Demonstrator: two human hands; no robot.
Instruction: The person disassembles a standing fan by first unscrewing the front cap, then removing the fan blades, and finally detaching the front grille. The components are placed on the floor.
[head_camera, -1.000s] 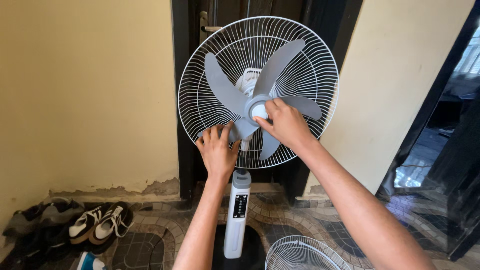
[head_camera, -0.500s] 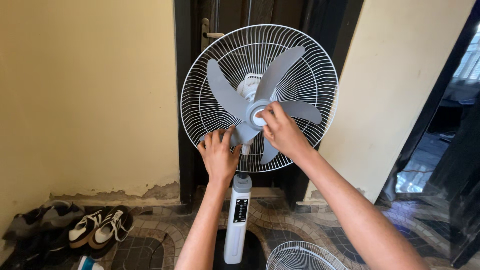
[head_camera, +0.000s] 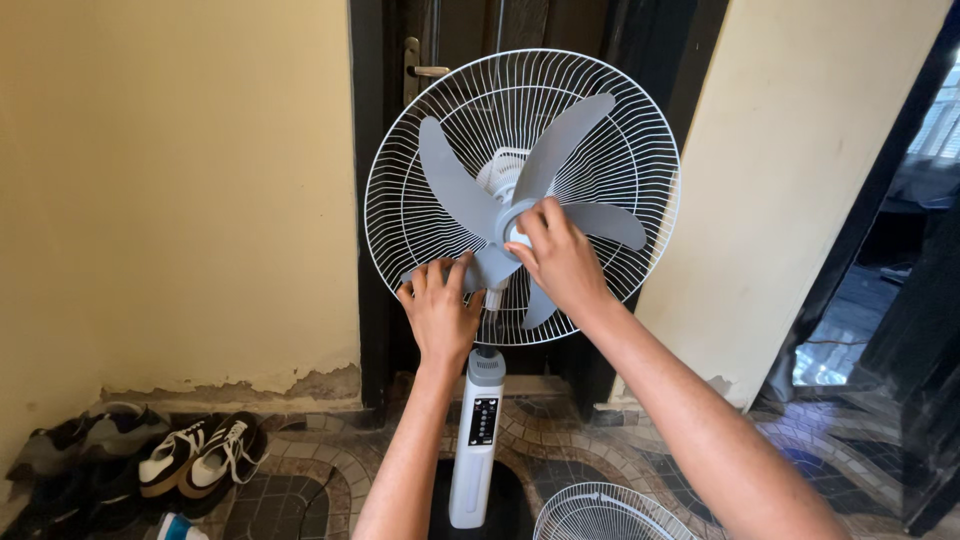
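Note:
A pedestal fan stands before a dark door, its front grille off and its grey blades (head_camera: 455, 190) exposed in front of the white wire rear guard (head_camera: 640, 150). My left hand (head_camera: 440, 315) grips the lower-left blade near its tip. My right hand (head_camera: 560, 260) is closed over the round hub cap at the blade centre. The white stand column (head_camera: 478, 440) with a dark control panel rises below the hands.
The detached white front grille (head_camera: 600, 515) lies on the patterned tile floor at the bottom. Several pairs of shoes (head_camera: 190, 455) sit by the yellow wall at left. An open dark doorway (head_camera: 890, 300) is to the right; a door handle (head_camera: 420, 70) shows behind the fan.
The view has shifted slightly. Both hands stay on the fan; the right hand has turned a little on the hub and the blades have rotated slightly.

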